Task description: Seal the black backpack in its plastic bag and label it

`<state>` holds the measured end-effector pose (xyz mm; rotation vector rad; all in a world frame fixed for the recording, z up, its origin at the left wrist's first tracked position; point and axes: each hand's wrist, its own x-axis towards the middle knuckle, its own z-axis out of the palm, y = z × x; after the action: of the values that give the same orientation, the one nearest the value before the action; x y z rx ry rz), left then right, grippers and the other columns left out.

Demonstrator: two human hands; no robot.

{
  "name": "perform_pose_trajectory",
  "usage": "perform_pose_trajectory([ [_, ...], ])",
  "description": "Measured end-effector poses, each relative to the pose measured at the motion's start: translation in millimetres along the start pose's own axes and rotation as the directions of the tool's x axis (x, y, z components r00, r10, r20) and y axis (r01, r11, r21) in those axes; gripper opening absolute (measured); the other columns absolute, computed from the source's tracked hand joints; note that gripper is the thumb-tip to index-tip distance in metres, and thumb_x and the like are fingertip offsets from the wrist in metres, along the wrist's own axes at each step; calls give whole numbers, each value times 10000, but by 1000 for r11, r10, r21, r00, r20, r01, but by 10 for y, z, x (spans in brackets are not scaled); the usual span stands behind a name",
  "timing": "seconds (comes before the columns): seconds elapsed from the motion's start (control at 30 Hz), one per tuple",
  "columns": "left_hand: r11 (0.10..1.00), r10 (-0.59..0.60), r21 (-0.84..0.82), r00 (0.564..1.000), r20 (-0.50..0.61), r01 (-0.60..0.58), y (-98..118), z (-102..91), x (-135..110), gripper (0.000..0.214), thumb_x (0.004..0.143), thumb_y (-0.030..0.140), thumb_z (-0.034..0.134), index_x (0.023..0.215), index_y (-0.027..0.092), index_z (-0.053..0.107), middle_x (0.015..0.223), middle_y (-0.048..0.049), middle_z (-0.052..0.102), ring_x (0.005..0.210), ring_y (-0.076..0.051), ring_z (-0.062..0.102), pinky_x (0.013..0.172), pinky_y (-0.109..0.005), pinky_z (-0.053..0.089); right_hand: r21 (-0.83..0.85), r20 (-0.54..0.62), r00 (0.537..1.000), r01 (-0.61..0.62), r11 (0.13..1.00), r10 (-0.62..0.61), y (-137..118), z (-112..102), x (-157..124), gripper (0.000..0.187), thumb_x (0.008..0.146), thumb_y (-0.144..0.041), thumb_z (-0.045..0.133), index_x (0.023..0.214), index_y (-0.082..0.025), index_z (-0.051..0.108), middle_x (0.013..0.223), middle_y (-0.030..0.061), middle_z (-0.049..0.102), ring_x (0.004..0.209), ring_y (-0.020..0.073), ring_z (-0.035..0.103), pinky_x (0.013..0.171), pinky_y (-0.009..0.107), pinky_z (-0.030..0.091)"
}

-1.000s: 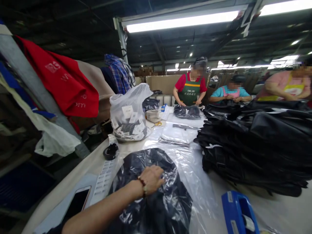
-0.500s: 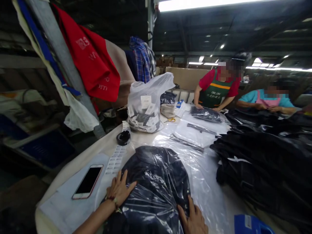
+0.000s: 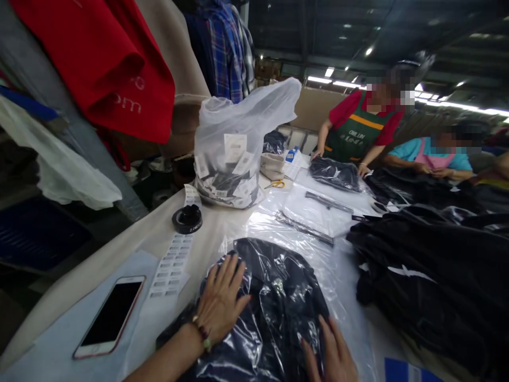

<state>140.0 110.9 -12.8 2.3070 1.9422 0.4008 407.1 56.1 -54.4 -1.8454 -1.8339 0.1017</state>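
Observation:
A black bag, probably a backpack, in a clear plastic sleeve (image 3: 274, 297) lies flat in front of me at the near side of the table. My left hand (image 3: 222, 297) rests on its upper left part, palm down with fingers stretched out; a beaded bracelet is on that wrist. At the lower right edge, my right hand (image 3: 332, 350) lies against the plastic, its fingers apart and partly cut off by the frame. Glare and creases run over the shiny film. Under and beyond the bag, flat clear plastic sleeves (image 3: 352, 297) are spread out.
On the left are a phone (image 3: 111, 315), a label sheet (image 3: 170, 268) and a black tape roll (image 3: 186, 218). Behind stand a white plastic bag of tags (image 3: 228, 159) and yellow scissors (image 3: 275, 184). Black bags (image 3: 433, 276) are heaped right. Two co-workers (image 3: 361, 124) are across the table.
My left hand has moved from the bag's left edge up and inward onto its top. The right hand stays at the right edge. The view has shifted closer to the table.

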Motion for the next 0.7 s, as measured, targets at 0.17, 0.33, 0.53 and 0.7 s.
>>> perform_pose_trajectory([
  [0.17, 994, 110, 6, 989, 102, -111, 134, 498, 540, 685, 809, 503, 515, 1380, 181, 312, 1455, -146, 232, 1347, -334, 158, 1063, -594, 150, -207, 34, 988, 157, 966, -153, -411, 567, 859, 585, 917, -487, 221, 1289, -101, 455, 1375, 167, 381, 1288, 308, 296, 1037, 533, 222],
  [0.33, 994, 88, 51, 989, 123, -95, -42, 930, 511, 725, 796, 524, 521, 1405, 247, 243, 1477, -123, 170, 1352, -344, 126, 1060, -611, 60, -313, 90, 993, 105, 944, -80, -253, 1015, 807, 678, 899, -553, 201, 1335, -72, 396, 1433, 187, 267, 1340, 353, 117, 1037, 587, 137],
  [0.53, 992, 84, 86, 990, 111, -94, -104, 1121, 410, 751, 787, 547, 517, 1413, 256, 222, 1484, -113, 163, 1350, -355, 117, 1064, -590, 5, -285, 65, 996, 83, 955, -68, -172, 1107, 727, 632, 905, -512, 255, 1377, -96, 318, 1441, 185, 242, 1350, 341, 92, 1040, 597, 134],
  [0.7, 993, 71, 84, 994, 83, -78, -154, 1149, 428, 794, 784, 560, 514, 1425, 254, 159, 1492, -115, 127, 1357, -350, 72, 1064, -578, -18, -272, 30, 994, 107, 956, -103, -192, 1188, 779, 626, 912, -489, 251, 1426, -136, 186, 1436, 186, 239, 1337, 363, 131, 1026, 607, 159],
])
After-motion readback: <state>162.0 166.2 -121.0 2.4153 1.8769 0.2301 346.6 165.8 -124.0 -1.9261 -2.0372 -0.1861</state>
